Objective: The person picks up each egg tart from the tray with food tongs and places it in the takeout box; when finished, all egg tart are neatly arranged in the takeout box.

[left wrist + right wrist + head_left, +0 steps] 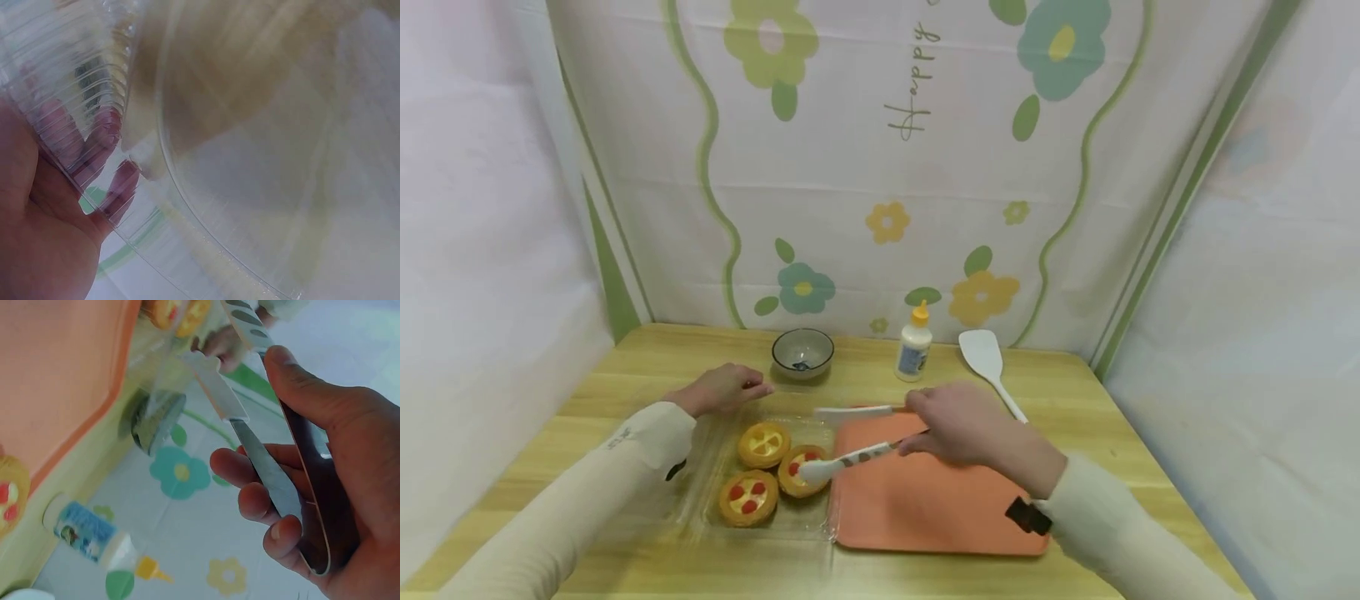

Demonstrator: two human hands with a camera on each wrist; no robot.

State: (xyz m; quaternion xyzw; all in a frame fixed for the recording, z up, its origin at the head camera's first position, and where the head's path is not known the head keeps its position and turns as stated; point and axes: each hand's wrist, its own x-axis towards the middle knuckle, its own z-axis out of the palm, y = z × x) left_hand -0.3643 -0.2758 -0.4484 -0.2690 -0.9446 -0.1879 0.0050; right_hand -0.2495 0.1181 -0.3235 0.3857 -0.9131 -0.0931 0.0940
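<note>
My right hand [958, 421] grips a pair of metal tongs [312, 506] with white tips, its arms spread apart. In the head view the lower white tip overlaps a tart with red fruit [792, 483]; whether they touch I cannot tell. Beside it, in a clear plastic container [797, 527], lie a tart with red pieces [748, 498] and one with yellow pieces [763, 444]. At the container's far left, my left hand [722, 389] holds the clear plastic edge; in the left wrist view its fingers [103, 134] show through the plastic.
An orange tray [940, 517] lies right of the container. The right wrist view shows another tart [9, 494] at its left edge. Behind stand a grey bowl [802, 354] and a white bottle with a yellow tip [914, 346]. A white spatula [983, 354] lies at the back right.
</note>
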